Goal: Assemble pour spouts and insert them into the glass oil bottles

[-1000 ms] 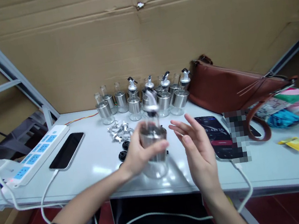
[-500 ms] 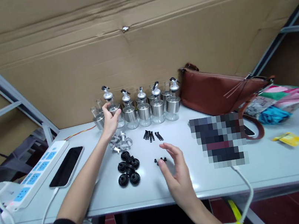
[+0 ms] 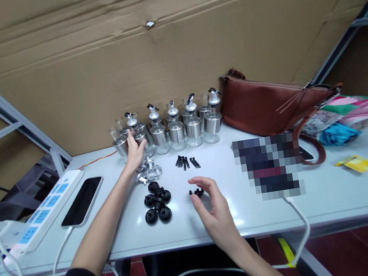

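My left hand (image 3: 135, 152) is at the left end of a row of glass bottles with steel sleeves, its fingers apart against the side of a bottle (image 3: 140, 138) topped with a silver-and-black pourer (image 3: 130, 119). That bottle stands in line with other capped ones, such as the bottle (image 3: 159, 137) beside it. Over the near middle of the table, my right hand (image 3: 215, 209) is open and curved, holding nothing. Just beyond its thumb lie small black caps (image 3: 197, 192). Black ribbed stoppers (image 3: 157, 203), silver pourer parts (image 3: 148, 171) and thin black levers (image 3: 183, 161) lie in separate groups.
A power strip (image 3: 44, 209) and a phone (image 3: 82, 202) on a cable lie at left. On the right are a brown handbag (image 3: 258, 106), a blurred-out dark object (image 3: 266, 167), a yellow packet (image 3: 356, 164) and colourful fabric (image 3: 344, 123). Cardboard (image 3: 172, 61) stands behind.
The bottle at my left hand has come down level with the row, and the fingers there have straightened. My right hand stays open near the small black caps, shifted slightly.
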A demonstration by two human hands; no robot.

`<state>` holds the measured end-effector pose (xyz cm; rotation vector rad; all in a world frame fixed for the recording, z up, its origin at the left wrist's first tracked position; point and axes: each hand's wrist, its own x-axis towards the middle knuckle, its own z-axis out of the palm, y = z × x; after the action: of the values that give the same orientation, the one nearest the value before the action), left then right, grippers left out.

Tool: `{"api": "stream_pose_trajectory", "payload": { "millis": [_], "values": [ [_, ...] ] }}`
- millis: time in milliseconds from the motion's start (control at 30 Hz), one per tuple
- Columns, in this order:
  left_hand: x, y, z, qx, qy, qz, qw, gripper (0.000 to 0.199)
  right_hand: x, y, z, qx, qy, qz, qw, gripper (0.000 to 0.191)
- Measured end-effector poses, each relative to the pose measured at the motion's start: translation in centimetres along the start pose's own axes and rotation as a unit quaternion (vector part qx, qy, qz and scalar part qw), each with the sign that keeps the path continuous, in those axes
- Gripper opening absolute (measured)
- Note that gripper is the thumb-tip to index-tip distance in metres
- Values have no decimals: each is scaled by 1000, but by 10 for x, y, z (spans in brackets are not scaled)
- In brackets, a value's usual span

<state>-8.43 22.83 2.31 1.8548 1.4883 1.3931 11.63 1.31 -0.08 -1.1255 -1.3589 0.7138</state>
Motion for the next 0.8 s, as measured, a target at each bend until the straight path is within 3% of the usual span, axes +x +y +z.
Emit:
{"api": "stream_pose_trajectory", "payload": {
  "millis": [100, 167, 233, 300, 367, 467, 600, 700, 800],
  "values": [
    [-24, 9, -5, -4, 34, 21, 999, 70, 0, 1, 0, 9, 11, -18, 1000, 21],
    [-44, 16, -9, 35, 57, 61, 996, 61, 0, 0, -1, 16, 13, -30, 999, 20],
    [-61, 22, -15, 117, 24, 94, 988, 42, 1, 0, -2, 21, 7, -39, 999, 17],
    [-71, 26, -20, 175, -46, 97, 979, 27, 1, -1, -3, 26, -2, -38, 999, 15],
    [-75, 27, -22, 195, -118, 97, 969, 21, 1, -1, -4, 33, -11, -29, 999, 14],
    [-75, 26, -21, 225, -161, 100, 956, 19, 0, -1, -5, 41, -13, -25, 999, 12],
    [-76, 26, -18, 249, -183, 133, 942, 11, 1, 0, -4, 47, -13, -19, 999, 10],
    [-79, 29, -17, 264, -179, 176, 931, 9, 1, 0, -4, 50, -25, -5, 998, 9],
    [-81, 31, -17, 289, -168, 178, 926, 10, 1, 0, -4, 55, -28, -2, 998, 10]
  ]
}}
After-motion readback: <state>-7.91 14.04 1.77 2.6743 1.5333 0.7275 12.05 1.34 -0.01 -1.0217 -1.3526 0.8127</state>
